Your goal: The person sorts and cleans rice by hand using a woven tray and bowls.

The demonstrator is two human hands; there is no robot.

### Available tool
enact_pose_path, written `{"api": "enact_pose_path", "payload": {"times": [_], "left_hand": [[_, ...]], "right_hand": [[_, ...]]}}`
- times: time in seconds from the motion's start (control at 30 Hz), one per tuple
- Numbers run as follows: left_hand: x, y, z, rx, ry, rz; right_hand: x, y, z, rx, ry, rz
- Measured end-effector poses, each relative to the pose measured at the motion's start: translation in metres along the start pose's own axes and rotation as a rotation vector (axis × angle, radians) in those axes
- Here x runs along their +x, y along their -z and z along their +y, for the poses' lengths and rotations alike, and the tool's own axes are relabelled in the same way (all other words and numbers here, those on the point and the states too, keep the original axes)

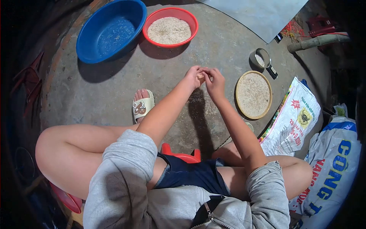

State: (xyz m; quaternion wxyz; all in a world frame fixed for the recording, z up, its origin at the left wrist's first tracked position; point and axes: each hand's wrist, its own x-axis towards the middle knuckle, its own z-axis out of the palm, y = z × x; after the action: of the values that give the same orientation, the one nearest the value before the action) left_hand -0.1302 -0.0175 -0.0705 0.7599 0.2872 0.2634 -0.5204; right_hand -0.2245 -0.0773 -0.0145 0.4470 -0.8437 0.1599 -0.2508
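My left hand (194,78) is held out in front of me, its fingers curled inward over a small pale patch that I cannot clearly make out. Fingers of my right hand (214,81) are bent and pressed against the left fingertips; what they pinch, if anything, is too small to see. Both hands are above the concrete floor (167,76). Nearest to my right hand is a round shallow tray (253,94) of pale rice-like grains. Beyond my hands sits a red basin (170,42) holding similar pale grains (169,30).
A large blue basin (111,38) with scattered grains stands at the far left. A handled metal pot (260,59) sits beyond the round tray. White printed sacks (295,118) lie to the right. A pale sheet (259,13) and a bamboo pole (318,42) are at the far right.
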Motion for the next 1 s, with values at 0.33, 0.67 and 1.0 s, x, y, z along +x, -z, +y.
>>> {"api": "enact_pose_path", "payload": {"times": [0.33, 0.67, 1.0], "left_hand": [[0.009, -0.019, 0.045, -0.275, -0.116, 0.165], [-0.046, -0.038, 0.158, 0.368, -0.72, 0.45], [-0.004, 0.008, 0.044, 0.581, -1.061, 0.415]], "right_hand": [[-0.044, 0.011, 0.038, -0.335, 0.295, -0.129], [-0.116, 0.009, 0.063, -0.679, 0.334, -0.562], [-0.114, 0.002, 0.074, -0.483, 0.236, -0.552]]}}
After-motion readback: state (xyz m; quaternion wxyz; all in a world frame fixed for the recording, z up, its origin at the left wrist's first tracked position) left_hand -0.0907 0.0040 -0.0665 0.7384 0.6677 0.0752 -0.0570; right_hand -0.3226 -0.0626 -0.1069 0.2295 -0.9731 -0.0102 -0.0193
